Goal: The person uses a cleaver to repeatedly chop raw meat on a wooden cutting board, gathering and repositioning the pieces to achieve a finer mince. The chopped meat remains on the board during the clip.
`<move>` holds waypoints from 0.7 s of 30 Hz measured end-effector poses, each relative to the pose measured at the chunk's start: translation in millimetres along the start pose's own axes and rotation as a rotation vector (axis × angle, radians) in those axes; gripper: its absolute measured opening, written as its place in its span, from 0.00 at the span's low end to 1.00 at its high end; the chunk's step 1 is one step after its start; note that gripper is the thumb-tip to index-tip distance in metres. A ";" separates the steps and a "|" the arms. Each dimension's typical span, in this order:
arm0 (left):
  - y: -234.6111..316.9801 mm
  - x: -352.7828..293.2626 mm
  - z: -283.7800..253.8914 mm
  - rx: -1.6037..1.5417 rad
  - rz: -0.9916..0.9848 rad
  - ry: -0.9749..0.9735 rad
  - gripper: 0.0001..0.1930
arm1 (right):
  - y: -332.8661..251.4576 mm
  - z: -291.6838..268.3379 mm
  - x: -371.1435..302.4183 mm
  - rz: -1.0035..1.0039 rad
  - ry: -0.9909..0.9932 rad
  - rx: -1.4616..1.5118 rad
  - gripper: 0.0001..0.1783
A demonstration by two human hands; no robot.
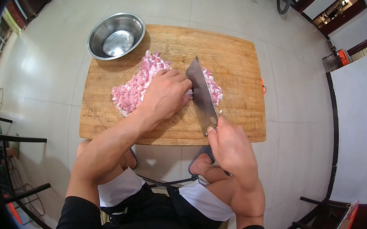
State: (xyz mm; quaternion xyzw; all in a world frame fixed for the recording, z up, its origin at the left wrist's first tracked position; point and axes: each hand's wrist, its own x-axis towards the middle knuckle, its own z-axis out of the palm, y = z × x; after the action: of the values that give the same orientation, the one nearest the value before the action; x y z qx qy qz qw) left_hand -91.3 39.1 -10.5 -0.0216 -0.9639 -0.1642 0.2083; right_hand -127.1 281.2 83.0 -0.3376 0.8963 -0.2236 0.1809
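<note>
A wooden cutting board (pixel 235 57) lies in front of me with diced raw meat (pixel 134 91) heaped on its left half. My left hand (pixel 167 93) rests on the board with curled fingers, pressing down on meat at the right side of that heap. In my right hand (pixel 232 145) is the handle of a cleaver (pixel 203 92). Its wide blade stands just right of my left knuckles, pointing away from me. Beyond the blade lies a smaller group of cut meat pieces (pixel 213 87). My left fingertips and the meat beneath them are mostly hidden.
A steel bowl (pixel 120 43) with no food in it stands on the board's far left corner. An orange loop (pixel 264 87) shows at the board's right edge. Dark-framed chair parts (pixel 17 138) stand at the left, and a white panel (pixel 363 121) at the right.
</note>
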 end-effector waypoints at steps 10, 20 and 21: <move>-4.9 0.1 4.2 -0.008 0.035 -0.046 0.10 | -11.7 6.7 38.2 0.017 -0.045 -0.046 0.16; -6.6 0.9 0.7 -0.042 0.136 -0.084 0.08 | 13.4 25.6 98.9 0.077 0.034 0.108 0.14; -6.3 -0.7 -1.0 -0.055 0.143 -0.086 0.08 | 18.0 21.6 102.5 0.127 -0.011 0.237 0.14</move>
State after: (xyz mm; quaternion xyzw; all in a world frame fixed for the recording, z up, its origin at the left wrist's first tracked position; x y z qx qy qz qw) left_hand -91.0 32.8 -11.9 -0.1033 -0.9632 -0.1741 0.1770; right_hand -198.7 216.9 37.7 -0.2578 0.8821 -0.3140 0.2382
